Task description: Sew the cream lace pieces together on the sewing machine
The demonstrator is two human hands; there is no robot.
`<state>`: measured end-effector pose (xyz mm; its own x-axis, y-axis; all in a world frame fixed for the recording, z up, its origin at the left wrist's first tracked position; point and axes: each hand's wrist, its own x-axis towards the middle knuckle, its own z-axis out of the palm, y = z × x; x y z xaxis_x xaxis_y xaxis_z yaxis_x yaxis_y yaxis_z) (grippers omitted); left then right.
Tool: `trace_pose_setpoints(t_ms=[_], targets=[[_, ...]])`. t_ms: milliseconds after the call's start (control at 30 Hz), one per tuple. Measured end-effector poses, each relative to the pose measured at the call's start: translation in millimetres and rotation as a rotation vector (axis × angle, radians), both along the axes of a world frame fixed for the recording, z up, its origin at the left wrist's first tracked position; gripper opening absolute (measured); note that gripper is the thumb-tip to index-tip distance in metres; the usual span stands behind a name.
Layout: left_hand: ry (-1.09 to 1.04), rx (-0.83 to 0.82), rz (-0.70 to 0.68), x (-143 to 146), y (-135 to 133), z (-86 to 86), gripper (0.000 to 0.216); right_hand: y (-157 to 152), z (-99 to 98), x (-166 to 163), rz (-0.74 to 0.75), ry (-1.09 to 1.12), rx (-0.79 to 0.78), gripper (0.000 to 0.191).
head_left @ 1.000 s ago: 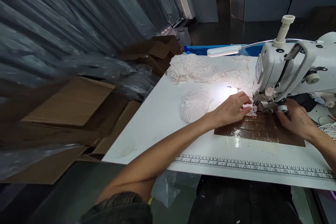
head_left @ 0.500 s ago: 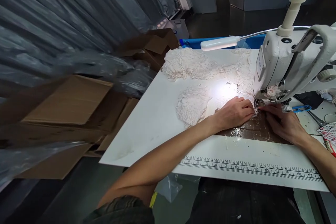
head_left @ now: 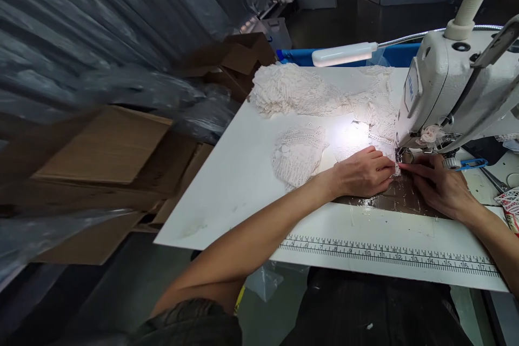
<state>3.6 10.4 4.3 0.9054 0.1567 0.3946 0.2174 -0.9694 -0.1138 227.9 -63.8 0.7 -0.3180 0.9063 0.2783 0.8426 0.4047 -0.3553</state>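
I see white, openwork lace (head_left: pixel 397 170) at the needle end of the sewing machine (head_left: pixel 430 84). My left hand (head_left: pixel 363 174), fingers curled, hides part of it; the right hand (head_left: pixel 441 186) reaches its edge. I can't tell whether either pinches. Glare blurs detail; the frame crops the machine.

Ambient light: dim. A hotspot (head_left: pixel 351 132) overexposes the table (head_left: pixel 227 189) and lace (head_left: pixel 380 146) left of the machine (head_left: pixel 427 86). Sheet (head_left: pixel 375 203): specular glare nearer the front edge. Boxes (head_left: pixel 105 146) beyond the left edge: stretched, blurred.
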Motion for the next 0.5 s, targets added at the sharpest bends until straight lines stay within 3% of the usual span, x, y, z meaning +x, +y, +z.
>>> trace_pose_setpoints(t_ms=[133,267,500], targets=[[0.022,-0.002,-0.013,-1.2,0.1,0.2,0.029,-0.1,3.1,2.4,-0.096,0.174,-0.105,0.036],[0.087,-0.042,0.010,-1.9,-1.2,3.8,0.029,-1.0,3.1,0.9,-0.112,0.196,-0.097,0.037],[0.088,-0.064,0.013,-1.1,-2.9,5.7,0.033,-0.7,0.2,-1.2,0.119,-0.005,0.119,0.037]])
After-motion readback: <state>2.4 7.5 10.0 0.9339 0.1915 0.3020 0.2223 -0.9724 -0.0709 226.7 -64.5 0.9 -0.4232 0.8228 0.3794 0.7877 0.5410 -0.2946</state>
